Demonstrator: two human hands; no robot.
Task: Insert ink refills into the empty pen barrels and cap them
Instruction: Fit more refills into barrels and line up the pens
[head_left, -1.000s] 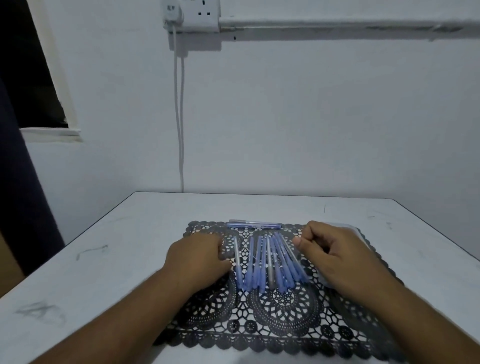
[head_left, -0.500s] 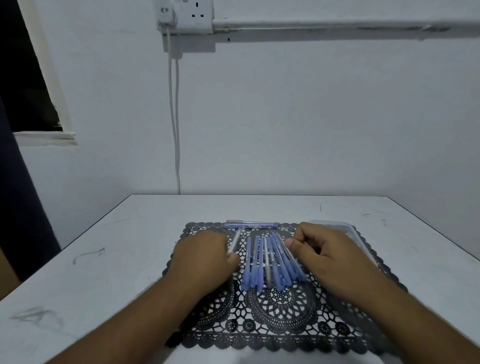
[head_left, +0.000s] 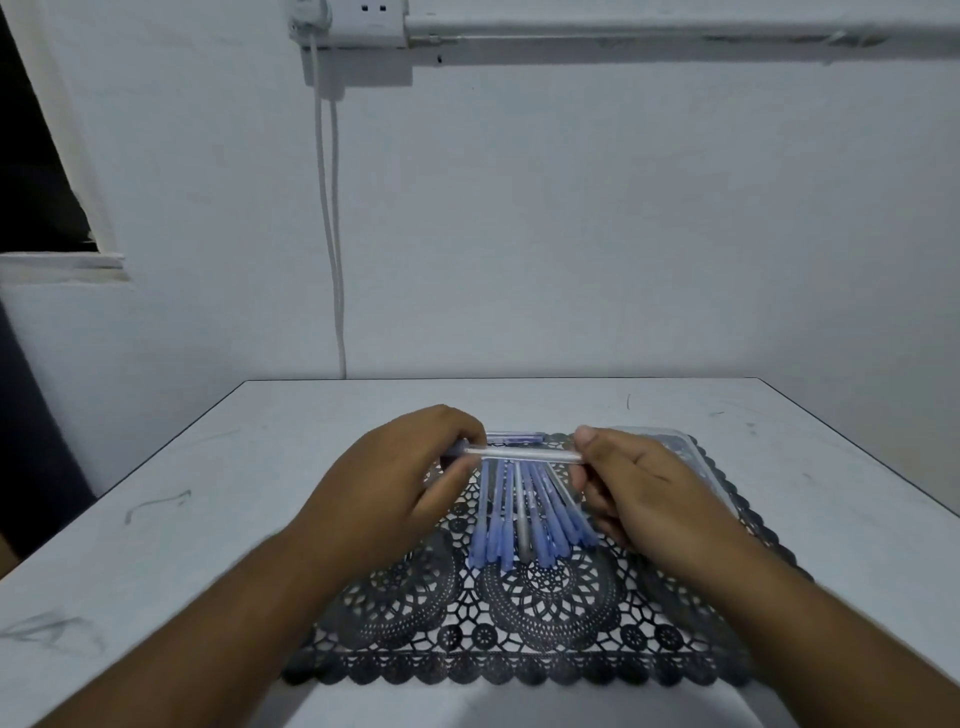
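A clear empty pen barrel (head_left: 524, 454) lies level in the air between my hands. My left hand (head_left: 395, 483) pinches its left end and my right hand (head_left: 639, 483) pinches its right end. Below it, several blue pens (head_left: 524, 514) lie side by side in a fan on the black lace mat (head_left: 519, 613). One more capped blue pen (head_left: 511, 437) lies crosswise at the mat's far edge, partly hidden by my left hand. What my right palm holds beyond the barrel end is hidden.
A clear plastic tray (head_left: 691, 457) sits on the mat's right side, partly behind my right hand. The mat lies on a white table (head_left: 208, 519) against a white wall. A white cable (head_left: 332, 234) hangs from a socket above.
My left hand has lifted the clear barrel off the mat and turned it level. My right hand has come in and taken its right end.
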